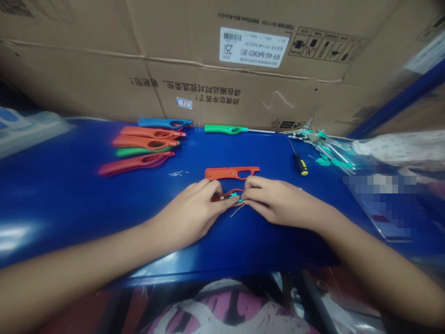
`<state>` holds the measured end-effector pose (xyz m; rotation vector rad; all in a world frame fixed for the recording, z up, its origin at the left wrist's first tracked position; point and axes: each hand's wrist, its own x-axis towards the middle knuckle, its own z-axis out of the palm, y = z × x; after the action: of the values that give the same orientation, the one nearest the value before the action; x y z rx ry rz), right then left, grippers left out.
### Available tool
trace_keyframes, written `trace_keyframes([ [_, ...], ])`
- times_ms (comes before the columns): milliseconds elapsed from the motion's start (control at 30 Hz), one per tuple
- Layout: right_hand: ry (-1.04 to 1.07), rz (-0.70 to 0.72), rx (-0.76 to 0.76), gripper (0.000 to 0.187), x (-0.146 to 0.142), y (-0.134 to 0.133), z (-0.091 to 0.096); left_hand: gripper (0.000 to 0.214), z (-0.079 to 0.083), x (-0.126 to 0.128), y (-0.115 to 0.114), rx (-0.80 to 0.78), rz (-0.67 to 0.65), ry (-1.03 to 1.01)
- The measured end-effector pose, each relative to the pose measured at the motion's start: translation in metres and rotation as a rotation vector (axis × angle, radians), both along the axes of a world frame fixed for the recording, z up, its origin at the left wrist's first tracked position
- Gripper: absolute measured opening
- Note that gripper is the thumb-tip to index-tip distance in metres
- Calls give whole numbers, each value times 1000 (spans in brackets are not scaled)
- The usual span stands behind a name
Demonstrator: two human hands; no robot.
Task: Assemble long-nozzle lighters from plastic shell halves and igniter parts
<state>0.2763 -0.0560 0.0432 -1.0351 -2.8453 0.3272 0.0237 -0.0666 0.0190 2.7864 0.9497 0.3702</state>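
Observation:
Both hands meet over the middle of the blue table. Between them is a red lighter shell half (237,190) with teal parts inside, partly hidden by fingers. My left hand (200,204) grips its left end, thumb pressed on the teal part. My right hand (269,197) pinches the right end with its fingertips. A thin pale tube or wire (237,210) sticks out below the shell. Just beyond the hands lies an orange lighter shell half (222,173), its oval opening to the right.
Several orange, red, green and blue lighter handles (139,162) lie at left. A green lighter (224,129) with a metal rod lies by the cardboard box (194,51). Tiny pins (177,174), a screwdriver (300,164), a pile of teal-and-metal parts (330,150) and a phone (382,211) are around.

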Motion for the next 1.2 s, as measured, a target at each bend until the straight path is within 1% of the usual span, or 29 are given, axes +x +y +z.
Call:
trace_keyframes([
  [133, 71, -56, -96, 10, 4, 2, 6, 38, 2, 1, -1, 33, 15, 51],
  [233, 75, -30, -138, 5, 8, 4, 8, 39, 3, 1, -2, 19, 8, 58],
  [400, 105, 13, -169, 7, 11, 8, 5, 40, 3, 1, -2, 33, -10, 54],
  [633, 110, 14, -156, 5, 9, 8, 5, 40, 2, 1, -2, 80, -34, 95],
  [867, 85, 36, -117, 5, 7, 6, 6, 41, 2, 1, -2, 92, -34, 86],
  [1000, 45, 103, -79, 13, 4, 4, 1, 38, 1, 0, -1, 48, -36, 40],
  [1100, 41, 114, -28, 14, 2, 4, -2, 35, 0, -1, 1, 4, -36, -23],
  [1200, 94, 99, -82, 11, 2, 4, -1, 32, -1, 0, 2, -33, -25, -79],
])
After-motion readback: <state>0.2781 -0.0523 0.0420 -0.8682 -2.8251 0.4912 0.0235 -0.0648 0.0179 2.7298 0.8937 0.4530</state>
